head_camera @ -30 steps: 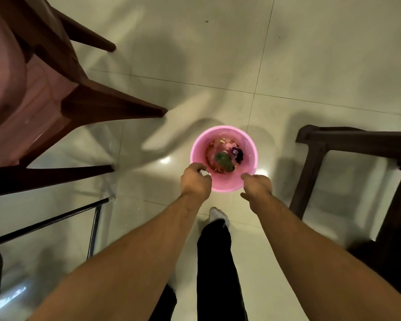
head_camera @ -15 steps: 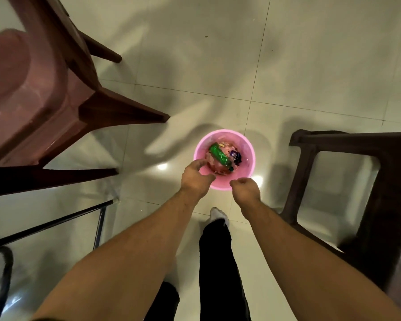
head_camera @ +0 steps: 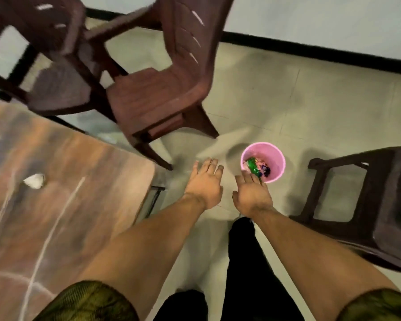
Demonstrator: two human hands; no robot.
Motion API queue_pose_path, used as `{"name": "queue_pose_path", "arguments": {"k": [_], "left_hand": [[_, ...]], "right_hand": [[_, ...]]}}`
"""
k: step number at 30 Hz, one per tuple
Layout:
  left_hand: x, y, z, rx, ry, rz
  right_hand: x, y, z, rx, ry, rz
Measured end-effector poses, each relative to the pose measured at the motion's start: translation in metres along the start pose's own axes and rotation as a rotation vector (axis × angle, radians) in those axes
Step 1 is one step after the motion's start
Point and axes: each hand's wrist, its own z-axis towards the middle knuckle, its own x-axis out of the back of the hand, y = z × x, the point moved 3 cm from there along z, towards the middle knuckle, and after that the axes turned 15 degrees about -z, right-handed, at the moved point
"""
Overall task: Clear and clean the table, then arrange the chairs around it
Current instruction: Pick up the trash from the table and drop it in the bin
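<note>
A pink bin (head_camera: pixel 273 156) stands on the tiled floor, holding a green bottle (head_camera: pixel 252 166) and other small rubbish. My right hand (head_camera: pixel 252 193) hovers just left of the bin, fingers straight, holding nothing. My left hand (head_camera: pixel 205 181) is beside it, also flat and empty. The wooden table (head_camera: pixel 63 181) fills the left side, with a crumpled white scrap (head_camera: pixel 34 180) lying on it. A brown plastic chair (head_camera: pixel 162 89) stands beyond the table's corner, and a second one (head_camera: pixel 51 66) is behind it.
A dark plastic chair (head_camera: pixel 366 200) stands close on the right, next to my right arm. The wall with its black skirting (head_camera: pixel 310 50) runs along the back. Open tiled floor (head_camera: pixel 299 107) lies behind the bin. My black trouser leg (head_camera: pixel 243 262) is below the hands.
Both hands have let go of the bin's rim and opened flat. The view has lifted and swung left, bringing the table and chairs into sight.
</note>
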Motion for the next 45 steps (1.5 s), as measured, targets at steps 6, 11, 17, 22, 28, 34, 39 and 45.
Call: {"name": "queue_pose_path", "arguments": {"k": [6,11,17,22,28,34,39,45], "left_hand": [[0.035,-0.08,-0.147,0.043,0.192,-0.084],[0.01,-0.18,-0.326,0.243,0.329,-0.263],[-0.047,-0.263,-0.487,0.556,0.424,-0.384],[-0.075,-0.307,-0.561,0.696,0.431,-0.452],[-0.069,-0.345,-0.579,0.731,0.425,-0.482],[-0.044,-0.379,-0.562,0.683,0.445,-0.497],[-0.02,-0.43,-0.539,0.582,0.437,-0.483],[0.026,-0.514,-0.501,0.425,0.446,-0.365]], "right_hand": [[0.043,-0.122,-0.078,0.047,0.155,-0.034],[0.063,-0.27,-0.161,0.194,0.29,-0.057],[0.052,-0.425,-0.24,0.474,0.278,-0.196],[0.037,-0.502,-0.263,0.624,0.254,-0.291],[0.042,-0.537,-0.248,0.661,0.254,-0.284],[0.051,-0.554,-0.221,0.621,0.249,-0.314],[0.065,-0.585,-0.198,0.525,0.24,-0.302],[0.086,-0.627,-0.169,0.346,0.277,-0.245]]}}
